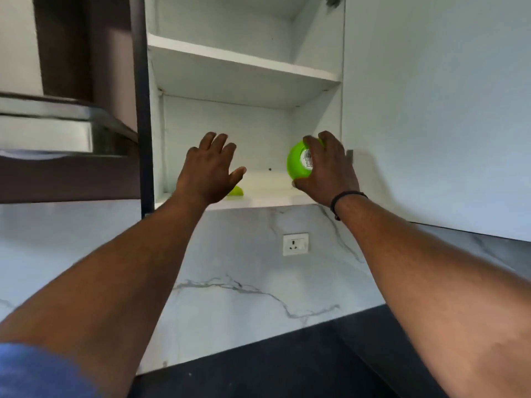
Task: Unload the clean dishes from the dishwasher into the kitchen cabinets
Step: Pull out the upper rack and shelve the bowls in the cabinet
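The left hand [211, 168] is up at the bottom shelf [267, 193] of the open cabinet, fingers spread wide, holding nothing. Just under its thumb a bit of a green thing [236, 191] sits on the shelf; it may be another bowl, but the hand hides most of it. To the right, the right hand [327, 170] holds a green bowl [298, 162] tipped on its side, sticker facing out. Good next: turn the bowl flat, set it down softly beside the first, then let go.
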